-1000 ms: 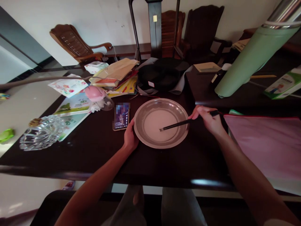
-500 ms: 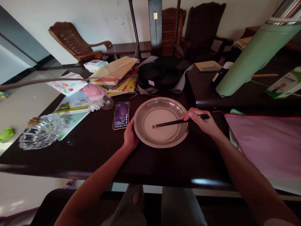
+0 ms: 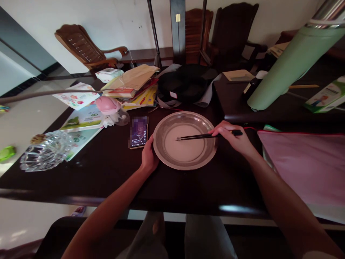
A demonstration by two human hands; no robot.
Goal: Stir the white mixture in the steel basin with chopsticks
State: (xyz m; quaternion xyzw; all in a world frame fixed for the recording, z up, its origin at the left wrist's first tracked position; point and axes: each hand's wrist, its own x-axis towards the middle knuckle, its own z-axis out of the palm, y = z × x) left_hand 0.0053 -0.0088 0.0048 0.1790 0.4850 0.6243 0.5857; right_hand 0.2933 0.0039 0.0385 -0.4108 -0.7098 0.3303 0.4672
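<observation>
Dark table (image 3: 102, 172) holds books (image 3: 132, 84); right hand (image 3: 234, 138) pinches chopsticks (image 3: 196, 136) in steel pan (image 3: 185, 165), left hand (image 3: 149, 158) cups its rim; wooden chairs (image 3: 83, 46) behind.

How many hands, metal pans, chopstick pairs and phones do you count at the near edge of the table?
Hands: 2, the left hand and the right hand
Metal pan: 1
Chopsticks, as a pair: 1
Phone: 1
Total: 5

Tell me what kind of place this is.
Most likely a home living or dining room: wooden armchairs stand against the wall, and the dark table is cluttered with books, a phone and a metal pan over which the right hand holds chopsticks.
</observation>
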